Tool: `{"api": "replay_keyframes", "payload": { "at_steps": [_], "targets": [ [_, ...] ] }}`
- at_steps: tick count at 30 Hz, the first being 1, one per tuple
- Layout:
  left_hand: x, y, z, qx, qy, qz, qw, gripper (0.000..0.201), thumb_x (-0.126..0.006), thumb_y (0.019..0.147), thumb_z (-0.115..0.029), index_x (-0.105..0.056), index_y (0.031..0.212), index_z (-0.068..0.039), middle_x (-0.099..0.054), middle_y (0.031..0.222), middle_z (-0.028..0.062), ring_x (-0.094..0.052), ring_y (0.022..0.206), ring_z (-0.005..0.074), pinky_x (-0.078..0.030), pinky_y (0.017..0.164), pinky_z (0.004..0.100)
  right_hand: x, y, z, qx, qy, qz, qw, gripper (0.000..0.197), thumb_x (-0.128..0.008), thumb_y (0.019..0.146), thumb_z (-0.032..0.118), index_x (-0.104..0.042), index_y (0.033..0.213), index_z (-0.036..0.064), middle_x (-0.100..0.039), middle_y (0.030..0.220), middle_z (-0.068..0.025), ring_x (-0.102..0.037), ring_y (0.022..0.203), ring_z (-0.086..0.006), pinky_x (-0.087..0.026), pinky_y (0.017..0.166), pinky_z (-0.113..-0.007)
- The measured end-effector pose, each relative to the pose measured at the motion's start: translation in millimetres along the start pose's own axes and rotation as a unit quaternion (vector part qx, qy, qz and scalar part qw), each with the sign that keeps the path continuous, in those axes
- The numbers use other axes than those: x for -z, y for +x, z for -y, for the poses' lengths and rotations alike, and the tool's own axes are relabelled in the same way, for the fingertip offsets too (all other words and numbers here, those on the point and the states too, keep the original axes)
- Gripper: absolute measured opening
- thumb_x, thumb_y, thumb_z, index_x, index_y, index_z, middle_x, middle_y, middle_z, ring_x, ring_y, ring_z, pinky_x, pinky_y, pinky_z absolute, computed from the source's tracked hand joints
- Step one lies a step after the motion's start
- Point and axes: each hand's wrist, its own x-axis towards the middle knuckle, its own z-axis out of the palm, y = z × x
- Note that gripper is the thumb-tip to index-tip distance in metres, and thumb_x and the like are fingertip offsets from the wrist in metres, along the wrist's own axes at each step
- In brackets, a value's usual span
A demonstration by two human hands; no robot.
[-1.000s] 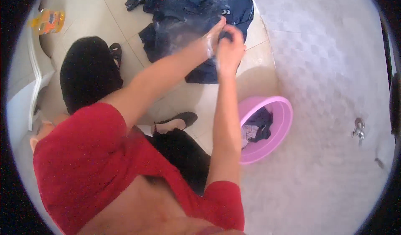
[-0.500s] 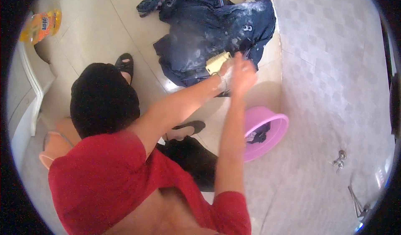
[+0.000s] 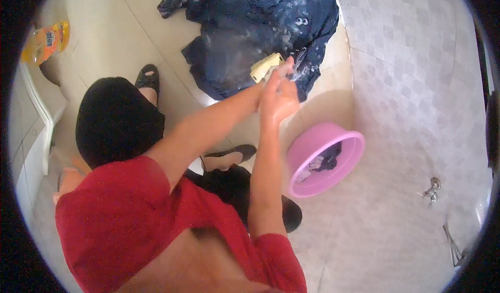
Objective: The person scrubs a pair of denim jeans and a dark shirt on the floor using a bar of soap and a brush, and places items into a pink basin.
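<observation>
A dark navy garment (image 3: pixel 229 38) lies spread on the tiled floor, streaked with white lather. On its lower part is a yellow scrubbing brush (image 3: pixel 265 67), close against my left hand (image 3: pixel 275 74). My left hand is mostly covered, and whether its fingers grip the brush is hidden. Over it lies my right hand (image 3: pixel 281 99), wet and closed around it, just above the garment's lower edge.
Right of my arms, a pink basin (image 3: pixel 297 160) stands tilted with dark and light cloth inside. A yellow-orange bottle (image 3: pixel 47 42) is at the far left beside a white cabinet (image 3: pixel 39 131). A metal tap (image 3: pixel 431 190) sticks out of the right wall.
My right hand has drawn back and left over my left hand. The brush keeps its place on the garment. The whole view has shifted slightly.
</observation>
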Motion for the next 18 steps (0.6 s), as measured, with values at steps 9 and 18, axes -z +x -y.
{"api": "replay_keyframes", "payload": {
  "at_steps": [9, 18],
  "targets": [
    [-3.1, 2.2, -5.2, -0.104, 0.098, -0.209, 0.967, 0.034, -0.045, 0.087, -0.044, -0.055, 0.08, -0.013, -0.054, 0.077, 0.0045, -0.052, 0.073, 0.0189, -0.043, 0.064, 0.0327, 5.7, -0.7, 7.2, 0.026, 0.094, 0.02, 0.995, 0.043, -0.051, 0.082, 0.04, -0.06, 0.059, 0.0043, -0.059, 0.062, -0.016, -0.058, 0.056, -0.0319, -0.044, 0.049, -0.04],
    [-110.6, 42.4, 26.1, -0.073, 0.193, -0.34, 0.917, 0.044, -0.037, 0.089, -0.047, -0.05, 0.108, -0.009, -0.055, 0.092, 0.0063, -0.052, 0.093, 0.019, -0.04, 0.084, 0.0358, 18.0, 44.8, -82.6, -0.214, 0.625, 0.093, 0.745, 0.05, -0.053, 0.083, 0.031, -0.041, 0.117, -0.0035, -0.046, 0.113, -0.0149, -0.044, 0.105, -0.0229, -0.034, 0.092, -0.038]
  ]
}}
